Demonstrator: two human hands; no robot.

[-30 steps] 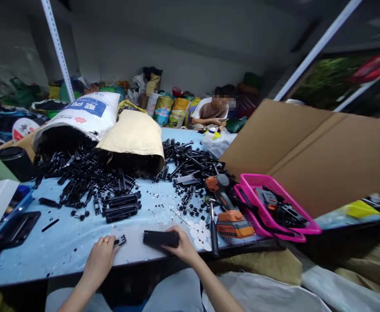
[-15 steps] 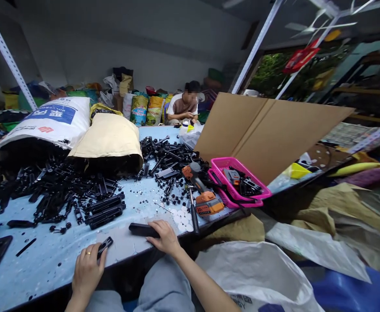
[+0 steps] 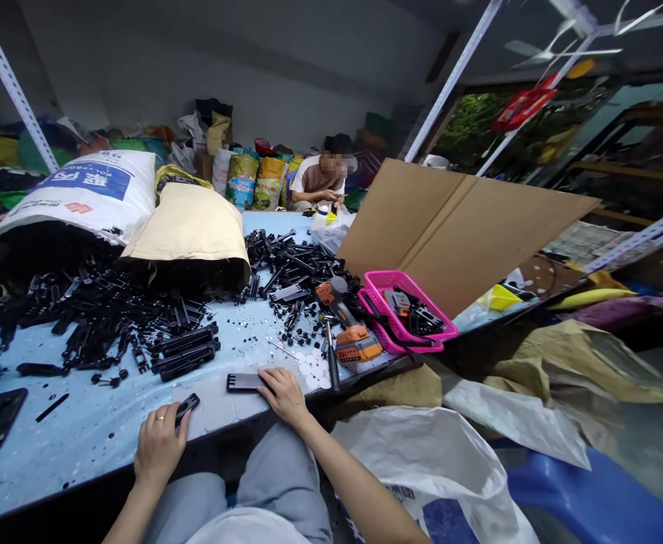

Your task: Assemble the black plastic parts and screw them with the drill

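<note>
My left hand (image 3: 158, 446) rests at the table's front edge, fingers closed on a small black plastic clip (image 3: 186, 409). A ring shows on one finger. To its right, my right hand (image 3: 284, 394) grips one end of a flat black rectangular plastic part (image 3: 243, 382) that lies on the light blue table (image 3: 94, 431). Both hands are close to my lap, a little apart from each other.
Heaps of black plastic parts (image 3: 105, 317) spill from a white sack (image 3: 82, 193) and a tan sack (image 3: 192, 227). An orange cordless drill (image 3: 350, 332), a pink basket (image 3: 408, 313) and a cardboard sheet (image 3: 461, 227) stand right. Another person (image 3: 323, 181) sits beyond the table.
The view has swung right and pulled back. My left hand slid toward the table edge with the clip. My right hand stays on the black part, now flatter on the table.
</note>
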